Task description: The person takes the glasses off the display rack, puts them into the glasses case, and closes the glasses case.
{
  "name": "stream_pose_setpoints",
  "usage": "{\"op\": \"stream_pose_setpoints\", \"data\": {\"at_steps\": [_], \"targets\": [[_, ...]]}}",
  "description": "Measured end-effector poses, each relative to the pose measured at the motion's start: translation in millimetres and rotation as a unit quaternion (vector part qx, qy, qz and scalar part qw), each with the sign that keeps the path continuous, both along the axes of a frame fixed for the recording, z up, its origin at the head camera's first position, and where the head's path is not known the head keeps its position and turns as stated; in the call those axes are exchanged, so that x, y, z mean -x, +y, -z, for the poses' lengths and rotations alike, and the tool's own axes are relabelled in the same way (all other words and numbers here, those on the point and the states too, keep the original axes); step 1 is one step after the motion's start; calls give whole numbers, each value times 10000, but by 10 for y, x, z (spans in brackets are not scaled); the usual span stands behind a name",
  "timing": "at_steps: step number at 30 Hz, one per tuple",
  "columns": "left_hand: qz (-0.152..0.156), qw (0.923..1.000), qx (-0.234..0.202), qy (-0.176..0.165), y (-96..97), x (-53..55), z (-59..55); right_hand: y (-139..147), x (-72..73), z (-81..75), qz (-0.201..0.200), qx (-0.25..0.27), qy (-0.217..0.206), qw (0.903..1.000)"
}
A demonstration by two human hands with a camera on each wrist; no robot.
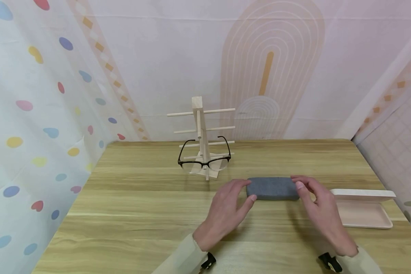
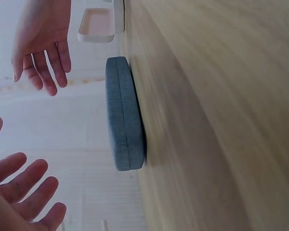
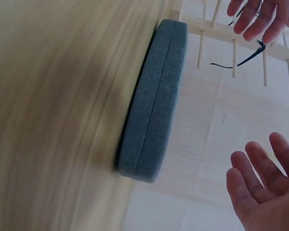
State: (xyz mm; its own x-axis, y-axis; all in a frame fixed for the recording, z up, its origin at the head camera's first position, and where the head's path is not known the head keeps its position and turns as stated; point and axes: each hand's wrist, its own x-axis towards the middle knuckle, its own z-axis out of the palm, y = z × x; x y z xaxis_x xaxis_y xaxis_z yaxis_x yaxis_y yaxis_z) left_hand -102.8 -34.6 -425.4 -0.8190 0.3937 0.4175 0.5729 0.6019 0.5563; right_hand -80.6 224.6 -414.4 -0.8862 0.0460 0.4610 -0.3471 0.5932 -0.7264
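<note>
A closed grey-blue glasses case [image 1: 273,188] lies flat on the wooden table, a seam running along its side in both wrist views. My left hand [image 1: 226,207] hovers by its left end, fingers relaxed and spread. By the right end hovers my right hand [image 1: 318,207], its fingers loosely bent. Both wrist views show a gap between each hand and the case [image 2: 123,115], so neither holds it. Black-framed glasses [image 1: 204,164] hang on a pale wooden display stand [image 1: 204,140] behind the case.
Right of my right hand, an open white case with a pale pink inside [image 1: 364,215] sits near the table's right edge. Patterned curtains [image 1: 178,57] stand behind and at the sides of the table [image 1: 130,213].
</note>
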Motion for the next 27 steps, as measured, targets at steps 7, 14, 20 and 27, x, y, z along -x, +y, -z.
{"op": "stream_pose_setpoints", "data": {"at_steps": [7,14,20,27], "targets": [[-37,9973,25,739,-90,-42,-65,-117,4,-20,-204,139,584,9980],[-118,9902,14,1390,-206,-48,-130,-216,6,-34,-446,36,984,9941],[-181,9812,-101,1918,-316,-35,-181,-302,-7,-75,-421,-137,902,9949],[-277,9651,-326,2585,-476,-14,-226,-423,-9,-127,-434,-176,1030,9936]]}}
